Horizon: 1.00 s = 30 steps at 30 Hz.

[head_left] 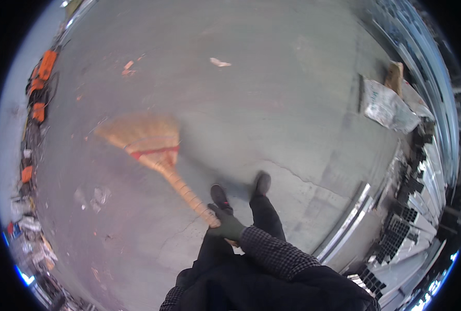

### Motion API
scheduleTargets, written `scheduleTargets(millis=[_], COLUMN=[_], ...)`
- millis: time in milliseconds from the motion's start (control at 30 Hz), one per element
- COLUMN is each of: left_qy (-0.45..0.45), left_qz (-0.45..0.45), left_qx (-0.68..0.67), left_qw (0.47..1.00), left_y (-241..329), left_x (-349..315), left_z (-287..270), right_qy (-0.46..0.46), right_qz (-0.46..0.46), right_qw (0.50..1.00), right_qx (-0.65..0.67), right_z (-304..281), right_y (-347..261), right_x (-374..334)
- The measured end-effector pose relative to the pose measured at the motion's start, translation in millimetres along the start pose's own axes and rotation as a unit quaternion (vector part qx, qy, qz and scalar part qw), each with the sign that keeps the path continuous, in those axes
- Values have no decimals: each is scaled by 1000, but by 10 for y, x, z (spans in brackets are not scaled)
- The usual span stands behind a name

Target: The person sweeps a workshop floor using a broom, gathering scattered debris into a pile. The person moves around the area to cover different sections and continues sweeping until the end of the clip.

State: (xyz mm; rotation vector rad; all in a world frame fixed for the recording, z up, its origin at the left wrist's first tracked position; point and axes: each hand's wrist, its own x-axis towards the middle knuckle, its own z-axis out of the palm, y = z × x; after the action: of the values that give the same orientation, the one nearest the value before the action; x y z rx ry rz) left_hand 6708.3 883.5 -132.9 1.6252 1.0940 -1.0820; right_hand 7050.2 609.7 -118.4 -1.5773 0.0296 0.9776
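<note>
A straw broom [155, 140] with a red band slants up and to the left from my body, its bristles fanned out over the grey floor and blurred. Wrapped round the lower part of its pale, ringed handle is my right hand [227, 226], in a dark green glove. The checked sleeve of that arm comes in from the lower right. Of my left arm only a bit of checked sleeve [171, 299] shows at the lower edge, and the hand itself is hidden. Both my feet stand just beyond the handle, to its right.
Paper scraps [220, 62] and orange bits [128, 66] lie on the floor, with crumpled clear plastic [100, 198] at left. Orange tools [45, 66] line the left edge. At right are a white sack [388, 106], loose metal bars [346, 220] and stacked metal profiles [404, 243].
</note>
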Motion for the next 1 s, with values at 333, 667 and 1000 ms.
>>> scheduleTargets(millis=[333, 667, 1000], left_qy=[-7, 32, 7], left_qz=[95, -26, -7], left_qx=[207, 51, -59], left_qw=[974, 998, 998], left_y=[1181, 2930, 3097], left_x=[248, -356, -212], left_z=[406, 1338, 1826], right_qy=[465, 376, -11], right_qz=[77, 246, 319], right_qw=[817, 765, 946], right_qx=[331, 461, 49], right_z=[-3099, -5549, -2750], right_y=[1012, 1602, 401], right_x=[-752, -380, 856])
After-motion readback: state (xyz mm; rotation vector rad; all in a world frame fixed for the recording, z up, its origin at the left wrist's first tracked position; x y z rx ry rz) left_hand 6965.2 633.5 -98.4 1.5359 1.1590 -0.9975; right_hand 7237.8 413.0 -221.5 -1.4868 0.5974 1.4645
